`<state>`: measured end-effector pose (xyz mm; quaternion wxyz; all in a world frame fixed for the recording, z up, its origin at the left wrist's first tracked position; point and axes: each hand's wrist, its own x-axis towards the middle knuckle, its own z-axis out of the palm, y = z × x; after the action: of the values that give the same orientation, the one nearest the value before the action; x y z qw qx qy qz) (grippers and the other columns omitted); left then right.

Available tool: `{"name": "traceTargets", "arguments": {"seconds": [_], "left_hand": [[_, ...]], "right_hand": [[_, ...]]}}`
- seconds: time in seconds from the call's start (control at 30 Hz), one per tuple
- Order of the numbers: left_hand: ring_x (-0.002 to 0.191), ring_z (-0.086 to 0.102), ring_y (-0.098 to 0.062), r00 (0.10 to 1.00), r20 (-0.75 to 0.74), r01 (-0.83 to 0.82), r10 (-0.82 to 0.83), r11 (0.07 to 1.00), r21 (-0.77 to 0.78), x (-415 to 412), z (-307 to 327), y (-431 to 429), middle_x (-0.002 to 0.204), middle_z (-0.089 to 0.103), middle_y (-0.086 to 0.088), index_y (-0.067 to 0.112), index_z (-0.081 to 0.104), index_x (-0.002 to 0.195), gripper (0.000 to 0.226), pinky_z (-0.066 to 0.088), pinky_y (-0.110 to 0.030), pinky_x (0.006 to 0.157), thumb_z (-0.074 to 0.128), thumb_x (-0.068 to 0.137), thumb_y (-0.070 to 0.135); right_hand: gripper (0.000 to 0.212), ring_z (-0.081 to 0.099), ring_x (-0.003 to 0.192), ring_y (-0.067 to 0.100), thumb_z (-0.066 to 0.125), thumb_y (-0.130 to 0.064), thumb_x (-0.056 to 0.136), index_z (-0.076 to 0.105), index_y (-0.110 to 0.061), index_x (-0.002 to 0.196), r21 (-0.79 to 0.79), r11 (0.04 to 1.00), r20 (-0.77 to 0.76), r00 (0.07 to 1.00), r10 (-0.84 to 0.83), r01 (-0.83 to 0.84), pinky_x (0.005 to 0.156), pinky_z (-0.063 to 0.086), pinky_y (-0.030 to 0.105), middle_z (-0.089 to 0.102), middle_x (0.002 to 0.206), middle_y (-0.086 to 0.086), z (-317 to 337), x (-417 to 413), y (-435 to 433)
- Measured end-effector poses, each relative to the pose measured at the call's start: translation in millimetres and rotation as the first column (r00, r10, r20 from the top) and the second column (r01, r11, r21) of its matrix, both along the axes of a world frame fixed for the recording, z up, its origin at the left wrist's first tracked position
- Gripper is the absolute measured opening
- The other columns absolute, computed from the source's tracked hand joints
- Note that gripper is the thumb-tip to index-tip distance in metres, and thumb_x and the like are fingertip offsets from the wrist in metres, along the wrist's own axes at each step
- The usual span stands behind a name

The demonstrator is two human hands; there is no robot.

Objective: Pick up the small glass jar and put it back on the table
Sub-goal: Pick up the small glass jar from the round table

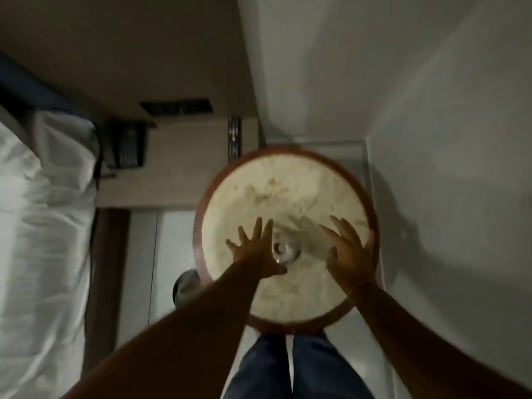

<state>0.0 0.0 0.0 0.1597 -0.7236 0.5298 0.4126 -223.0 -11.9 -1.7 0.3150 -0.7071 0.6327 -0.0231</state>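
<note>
A small clear glass jar (283,250) stands upright on a round table (288,185) with a pale marbled top and a reddish-brown rim. My left hand (254,249) is spread flat just left of the jar, fingers apart, its thumb side close to the glass; I cannot tell if they touch. My right hand (349,251) hovers to the jar's right near the table's rim, fingers apart, holding nothing. The picture is blurred by motion.
A bed with white sheets (43,226) fills the left side. A wooden bedside unit with a black telephone (126,148) stands behind it. A dark round bin (187,286) sits left of the table. White walls close in on the right. My jeans-clad legs (296,370) are below the table.
</note>
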Motion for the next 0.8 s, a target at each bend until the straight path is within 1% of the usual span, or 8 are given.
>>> {"name": "traceTargets", "arguments": {"seconds": [0.13, 0.27, 0.43, 0.57, 0.63, 0.73, 0.77, 0.8], "left_hand": [[0.162, -0.022, -0.047, 0.998, 0.032, 0.056, -0.057, 0.998, 0.037, -30, -84, 24, 0.177, -0.031, 0.000, 0.034, -0.019, 0.169, 0.140, 0.000, -0.082, 0.122, 0.087, 0.081, 0.058], [0.162, -0.021, -0.047, 0.996, 0.049, 0.072, -0.069, 0.995, -0.069, -42, -137, 34, 0.179, -0.028, -0.003, 0.037, -0.013, 0.170, 0.134, 0.003, -0.084, 0.122, 0.088, 0.083, 0.051], [0.163, 0.010, -0.044, 0.995, 0.097, 0.062, -0.038, 0.963, -0.261, -43, -156, 37, 0.180, 0.010, -0.005, 0.036, 0.019, 0.169, 0.099, 0.024, -0.080, 0.121, 0.076, 0.091, 0.057], [0.153, 0.032, -0.041, 0.995, 0.100, 0.034, 0.002, 0.932, -0.361, -44, -155, 36, 0.170, 0.033, -0.006, 0.028, 0.040, 0.158, 0.084, 0.043, -0.070, 0.112, 0.078, 0.087, 0.055], [0.145, 0.040, -0.038, 0.997, 0.077, 0.013, 0.018, 0.923, -0.385, -45, -154, 34, 0.165, 0.039, -0.006, 0.026, 0.044, 0.154, 0.084, 0.051, -0.061, 0.107, 0.083, 0.085, 0.052], [0.138, 0.043, -0.036, 0.999, 0.021, -0.033, 0.045, 0.921, -0.388, -43, -152, 36, 0.160, 0.042, -0.006, 0.024, 0.043, 0.155, 0.094, 0.056, -0.052, 0.101, 0.092, 0.077, 0.042], [0.137, 0.043, -0.036, 0.998, 0.001, -0.057, 0.063, 0.920, -0.389, -44, -150, 38, 0.160, 0.042, -0.006, 0.024, 0.043, 0.156, 0.097, 0.055, -0.051, 0.101, 0.093, 0.075, 0.039], [0.137, 0.043, -0.036, 0.996, -0.022, -0.090, 0.088, 0.914, -0.395, -44, -146, 41, 0.160, 0.042, -0.005, 0.026, 0.043, 0.157, 0.098, 0.055, -0.050, 0.101, 0.093, 0.073, 0.037]], "right_hand": [[0.069, 0.051, 0.158, 0.026, 0.061, 0.011, 0.085, 0.078, -0.032, 0.137, 0.051, 0.996, 0.038, 0.997, -0.070, 0.068, 0.130, 0.010, 0.076, 0.063, 0.162, 0.002, -80, -8, 57], [0.066, 0.051, 0.158, 0.028, 0.051, 0.008, 0.084, 0.081, -0.025, 0.133, 0.028, 0.979, 0.115, 0.972, -0.204, 0.202, 0.130, 0.017, 0.079, 0.065, 0.160, 0.004, -120, -10, 86], [0.057, 0.062, 0.142, 0.037, 0.050, 0.013, 0.088, 0.082, -0.010, 0.130, -0.045, 0.963, 0.208, 0.945, -0.252, 0.267, 0.113, 0.050, 0.068, 0.069, 0.152, 0.016, -140, -7, 89], [0.056, 0.062, 0.140, 0.041, 0.051, 0.021, 0.089, 0.080, -0.002, 0.132, -0.004, 0.955, 0.264, 0.922, -0.284, 0.295, 0.111, 0.056, 0.063, 0.069, 0.149, 0.020, -144, 1, 85], [0.054, 0.064, 0.140, 0.036, 0.051, 0.022, 0.089, 0.079, 0.002, 0.131, -0.004, 0.953, 0.285, 0.914, -0.289, 0.303, 0.116, 0.056, 0.056, 0.069, 0.145, 0.022, -145, 6, 83], [0.049, 0.066, 0.126, -0.003, 0.050, 0.021, 0.095, 0.076, 0.003, 0.132, 0.074, 0.930, 0.352, 0.863, -0.363, 0.361, 0.114, 0.051, 0.015, 0.072, 0.139, 0.023, -141, 17, 74], [0.045, 0.067, 0.118, -0.012, 0.051, 0.017, 0.100, 0.076, 0.001, 0.134, 0.156, 0.901, 0.374, 0.820, -0.433, 0.404, 0.108, 0.050, 0.009, 0.074, 0.137, 0.020, -141, 21, 70], [0.041, 0.069, 0.114, -0.013, 0.052, 0.010, 0.106, 0.076, -0.005, 0.135, 0.258, 0.855, 0.374, 0.770, -0.517, 0.449, 0.107, 0.053, 0.011, 0.076, 0.136, 0.014, -140, 27, 66]]}}
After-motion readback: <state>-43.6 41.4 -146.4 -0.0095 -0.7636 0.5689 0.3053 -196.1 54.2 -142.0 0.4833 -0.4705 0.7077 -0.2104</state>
